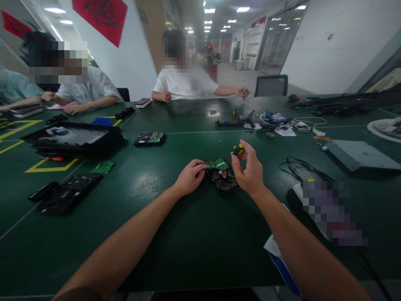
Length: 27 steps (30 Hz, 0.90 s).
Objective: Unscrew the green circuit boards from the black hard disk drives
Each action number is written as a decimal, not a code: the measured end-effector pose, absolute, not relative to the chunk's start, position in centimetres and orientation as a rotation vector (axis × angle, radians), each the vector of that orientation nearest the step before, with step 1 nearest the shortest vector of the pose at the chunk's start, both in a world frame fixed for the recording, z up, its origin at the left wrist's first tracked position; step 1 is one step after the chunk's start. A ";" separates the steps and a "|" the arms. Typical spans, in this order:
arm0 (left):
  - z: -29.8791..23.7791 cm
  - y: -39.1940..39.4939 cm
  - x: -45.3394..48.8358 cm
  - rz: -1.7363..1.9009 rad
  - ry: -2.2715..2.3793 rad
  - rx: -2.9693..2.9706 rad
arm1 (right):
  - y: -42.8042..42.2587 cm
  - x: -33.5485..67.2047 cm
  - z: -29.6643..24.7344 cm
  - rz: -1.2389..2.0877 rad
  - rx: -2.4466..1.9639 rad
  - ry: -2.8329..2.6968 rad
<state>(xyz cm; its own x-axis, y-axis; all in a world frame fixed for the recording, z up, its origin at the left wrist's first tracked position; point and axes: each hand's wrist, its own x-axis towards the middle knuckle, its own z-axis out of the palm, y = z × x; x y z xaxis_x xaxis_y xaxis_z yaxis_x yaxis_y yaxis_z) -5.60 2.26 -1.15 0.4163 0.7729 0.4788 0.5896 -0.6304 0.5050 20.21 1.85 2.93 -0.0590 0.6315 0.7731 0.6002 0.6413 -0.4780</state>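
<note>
A black hard drive point(223, 179) lies on the dark green table point(175, 234) in front of me, its green circuit board point(218, 164) lifted at the far edge. My left hand point(189, 176) is curled at the drive's left side, fingertips pinching the board's edge. My right hand point(249, 169) is closed round a small screwdriver with a yellow and black handle point(238, 149), held upright over the drive's right side.
A second hard drive point(150, 138) lies further left, near a black tray point(72, 138) and a loose green board point(102, 167). Black parts point(67, 192) sit at the left. Cables and tools point(275, 121) and a grey box point(360, 155) are right. Other people sit across the table.
</note>
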 end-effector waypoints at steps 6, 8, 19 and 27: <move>-1.2 2.3 -5.6 1.024 1.178 2.420 | 1.9 20.2 3.0 0.021 -0.993 -1.745; -1.1 2.3 -5.6 1.014 1.180 2.422 | 1.9 20.2 3.1 -0.019 -0.999 -1.755; -1.3 2.3 -5.7 1.024 1.173 2.414 | 2.0 20.2 2.9 0.036 -0.979 -1.730; -1.1 2.1 -5.6 1.019 1.190 2.406 | 1.7 20.2 3.3 -0.065 -0.976 -1.776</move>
<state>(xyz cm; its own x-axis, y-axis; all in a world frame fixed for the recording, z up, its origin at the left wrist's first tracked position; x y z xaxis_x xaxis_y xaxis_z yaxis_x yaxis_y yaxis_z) -5.56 2.14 -1.11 0.4156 0.7767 0.4733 0.5870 -0.6265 0.5128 20.20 1.75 3.34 -0.1075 0.5787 0.8084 0.6364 0.6648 -0.3912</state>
